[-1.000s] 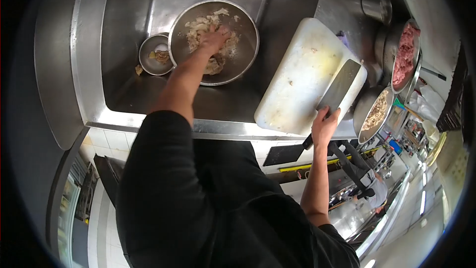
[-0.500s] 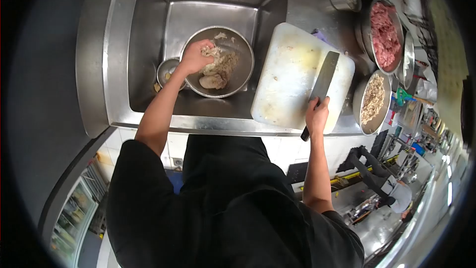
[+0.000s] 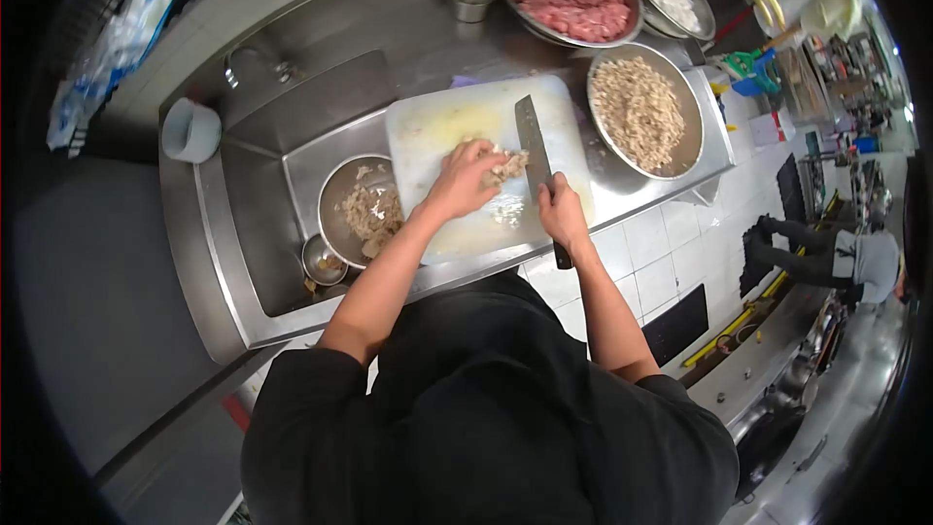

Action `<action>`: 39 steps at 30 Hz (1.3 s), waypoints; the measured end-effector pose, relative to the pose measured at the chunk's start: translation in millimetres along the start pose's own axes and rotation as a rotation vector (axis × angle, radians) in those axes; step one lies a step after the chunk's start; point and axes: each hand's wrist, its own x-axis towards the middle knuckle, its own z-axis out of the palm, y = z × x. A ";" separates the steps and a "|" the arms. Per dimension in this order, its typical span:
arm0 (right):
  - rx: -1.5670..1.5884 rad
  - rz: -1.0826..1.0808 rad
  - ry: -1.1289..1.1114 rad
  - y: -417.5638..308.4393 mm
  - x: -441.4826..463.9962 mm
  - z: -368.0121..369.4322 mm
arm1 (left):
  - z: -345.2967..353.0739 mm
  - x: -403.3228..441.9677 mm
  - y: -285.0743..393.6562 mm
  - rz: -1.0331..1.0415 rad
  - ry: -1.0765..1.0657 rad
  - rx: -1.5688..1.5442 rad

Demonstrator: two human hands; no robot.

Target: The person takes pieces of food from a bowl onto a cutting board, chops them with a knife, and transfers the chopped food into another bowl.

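On the white cutting board (image 3: 428,136), my left hand (image 3: 465,182) curls its fingers over a small pile of wet, pale brown food pieces (image 3: 507,168). What exactly the pieces are I cannot make out. My right hand (image 3: 564,212) is closed round the black handle of a cleaver (image 3: 534,141). Its broad blade stands just right of the pile, pointing away from me. Left of the board, a steel bowl (image 3: 328,196) in the sink holds more of the same pale pieces, with my left forearm passing close by it.
A bowl of chopped pale pieces (image 3: 639,115) stands right of the board. Behind are minced meat (image 3: 573,5), a bowl of white food (image 3: 669,2) and a small steel container (image 3: 472,2). A small bowl (image 3: 325,261) sits in the sink (image 3: 255,224). Another person (image 3: 860,262) is far right.
My left hand has gone from the steel bowl in the sink to the cutting board, bringing food pieces. My right hand still grips the cleaver. The view has turned and shifted right.
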 end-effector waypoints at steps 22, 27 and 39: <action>-0.092 -0.150 -0.218 34.3 -26.2 -61.6 | 23.7 -31.0 -13.2 -0.299 0.457 0.179; -0.154 -0.087 -0.241 14.5 -30.8 -44.4 | 17.0 -48.7 5.3 -0.043 0.257 0.486; -0.283 -0.041 -0.190 -12.2 -48.5 -36.0 | -24.3 -11.7 -4.5 0.029 -0.190 0.313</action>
